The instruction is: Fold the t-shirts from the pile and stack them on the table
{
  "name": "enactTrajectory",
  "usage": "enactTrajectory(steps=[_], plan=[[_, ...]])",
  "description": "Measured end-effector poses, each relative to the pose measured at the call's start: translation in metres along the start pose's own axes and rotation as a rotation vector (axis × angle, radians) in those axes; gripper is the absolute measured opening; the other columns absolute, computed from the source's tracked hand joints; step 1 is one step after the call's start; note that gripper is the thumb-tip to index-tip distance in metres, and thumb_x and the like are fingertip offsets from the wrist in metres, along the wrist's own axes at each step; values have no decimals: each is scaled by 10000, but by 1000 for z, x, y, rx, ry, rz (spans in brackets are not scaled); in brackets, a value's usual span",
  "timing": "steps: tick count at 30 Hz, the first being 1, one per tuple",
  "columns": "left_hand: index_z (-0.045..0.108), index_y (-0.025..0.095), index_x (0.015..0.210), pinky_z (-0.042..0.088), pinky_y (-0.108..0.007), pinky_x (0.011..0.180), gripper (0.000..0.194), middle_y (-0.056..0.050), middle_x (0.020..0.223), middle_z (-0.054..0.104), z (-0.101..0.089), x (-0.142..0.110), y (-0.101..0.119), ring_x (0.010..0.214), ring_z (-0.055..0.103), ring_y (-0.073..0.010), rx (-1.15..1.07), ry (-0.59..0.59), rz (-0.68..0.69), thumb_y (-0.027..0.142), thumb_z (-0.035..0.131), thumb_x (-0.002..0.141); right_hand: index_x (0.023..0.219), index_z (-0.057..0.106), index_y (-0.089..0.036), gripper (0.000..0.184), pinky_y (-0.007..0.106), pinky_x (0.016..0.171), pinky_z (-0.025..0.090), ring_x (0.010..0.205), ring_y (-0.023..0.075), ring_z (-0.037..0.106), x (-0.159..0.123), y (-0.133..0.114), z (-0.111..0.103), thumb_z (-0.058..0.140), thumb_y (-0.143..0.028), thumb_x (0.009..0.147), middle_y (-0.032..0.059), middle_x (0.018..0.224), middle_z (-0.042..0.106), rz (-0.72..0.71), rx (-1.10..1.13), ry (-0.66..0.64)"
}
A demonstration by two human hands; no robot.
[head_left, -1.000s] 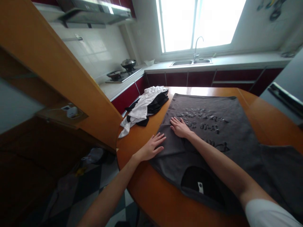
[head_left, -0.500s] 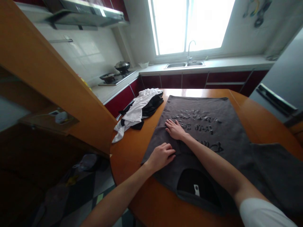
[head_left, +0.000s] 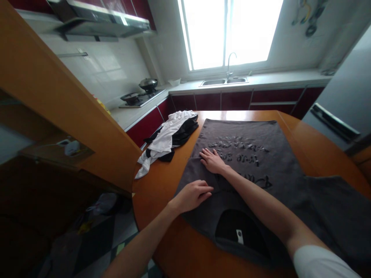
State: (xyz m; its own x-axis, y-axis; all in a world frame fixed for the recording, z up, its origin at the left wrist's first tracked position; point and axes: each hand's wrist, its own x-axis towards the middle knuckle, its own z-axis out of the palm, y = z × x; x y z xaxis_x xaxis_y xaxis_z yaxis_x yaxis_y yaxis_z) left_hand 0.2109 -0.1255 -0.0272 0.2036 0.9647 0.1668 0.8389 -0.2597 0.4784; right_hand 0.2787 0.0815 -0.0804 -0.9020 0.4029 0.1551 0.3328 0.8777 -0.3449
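A dark grey T-shirt (head_left: 285, 164) lies spread front up, its collar toward me and glossy black lettering upside down to me. Its left sleeve is folded inward over the body; the right sleeve stretches out to the right. My right hand (head_left: 213, 161) rests flat on the folded-in side, fingers spread, by the lettering. Closer to me, my left hand (head_left: 193, 196) lies over the same side near the shoulder, fingers loosely bent and thumb apart. No cloth shows pinched in it. A white label (head_left: 239, 236) shows inside the neck opening.
The shirt lies on an orange-brown wooden table (head_left: 171, 243). Crumpled white and black clothes (head_left: 164, 141) sit at its far left edge. Beyond are a counter with a sink (head_left: 213, 82), a stove (head_left: 143, 99) with pans and a fridge (head_left: 344, 96). A wooden partition (head_left: 72, 85) stands at left.
The view has shifted slightly. My left hand's fingers look a little straighter on the cloth; my right hand stays flat in nearly the same place. The T-shirt looks unchanged.
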Motion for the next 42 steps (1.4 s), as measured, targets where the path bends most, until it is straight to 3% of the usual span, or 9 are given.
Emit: enactTrajectory(steps=[3, 6, 9, 13, 20, 26, 31, 37, 42], plan=[[728, 199, 1185, 541, -286, 868, 328, -76, 1054, 728, -26, 13, -17, 956, 687, -182, -62, 133, -60, 337, 464, 1046, 1529, 427, -188, 532, 567, 1230, 127, 1539, 260, 225, 0, 0, 1, 336, -405, 1051, 122, 1641, 318, 0, -4, -1], [691, 195, 1259, 503, -370, 1031, 354, -101, 1245, 701, -31, 29, -46, 1160, 649, -224, 44, 269, -150, 328, 448, 1040, 1532, 422, -187, 537, 568, 1230, 131, 1539, 256, 227, 0, 0, 1, 337, -404, 1049, 119, 1641, 316, 8, -5, -4], [544, 172, 1444, 340, -504, 1192, 452, -125, 1516, 516, -15, 34, -75, 1437, 433, -274, 238, 202, -271, 323, 410, 1039, 1536, 418, -189, 539, 553, 1234, 134, 1539, 242, 230, 1, 1, 2, 334, -402, 1048, 116, 1640, 319, 12, -5, -2], [380, 181, 1555, 238, -576, 1221, 558, -108, 1643, 311, 9, 28, -96, 1542, 217, -281, 337, 40, -346, 396, 391, 1041, 1534, 422, -182, 543, 547, 1236, 130, 1537, 241, 234, 1, 0, 2, 338, -395, 1041, 117, 1637, 325, 7, 1, 8], [340, 225, 1576, 216, -570, 1226, 563, -97, 1651, 294, 9, 25, -100, 1546, 205, -268, 323, 57, -339, 411, 371, 1046, 1556, 377, -169, 571, 535, 1241, 115, 1541, 232, 221, 2, -1, 0, 339, -406, 1038, 119, 1643, 310, 32, 59, 7], [375, 196, 1560, 232, -596, 1211, 553, -127, 1640, 311, 9, 27, -100, 1542, 216, -290, 326, 55, -324, 402, 378, 1046, 1569, 343, -157, 559, 511, 1229, 196, 1544, 214, 211, 7, -5, -33, 333, -290, 1026, 105, 1653, 292, 185, 155, 102], [377, 197, 1560, 233, -588, 1215, 551, -122, 1644, 302, 10, 28, -101, 1542, 216, -288, 337, 58, -326, 401, 371, 1048, 1591, 295, -131, 587, 478, 1252, 128, 1557, 212, 153, -45, -41, -39, 304, -292, 1027, 111, 1667, 246, 117, 69, 207], [379, 189, 1555, 230, -599, 1210, 547, -130, 1645, 298, 12, 28, -103, 1541, 218, -291, 337, 69, -320, 405, 362, 1052, 1604, 244, -112, 726, 574, 1244, 13, 1564, 274, 105, -113, -72, -8, 347, -537, 1025, 149, 1674, 157, 41, 27, -36], [383, 151, 1547, 218, -596, 1213, 548, -152, 1643, 290, 11, 29, -104, 1540, 217, -296, 330, 61, -318, 396, 338, 1059, 1606, 235, -116, 758, 611, 1235, 21, 1564, 286, 95, -129, -87, -22, 344, -581, 1017, 149, 1672, 141, 93, 40, -20]])
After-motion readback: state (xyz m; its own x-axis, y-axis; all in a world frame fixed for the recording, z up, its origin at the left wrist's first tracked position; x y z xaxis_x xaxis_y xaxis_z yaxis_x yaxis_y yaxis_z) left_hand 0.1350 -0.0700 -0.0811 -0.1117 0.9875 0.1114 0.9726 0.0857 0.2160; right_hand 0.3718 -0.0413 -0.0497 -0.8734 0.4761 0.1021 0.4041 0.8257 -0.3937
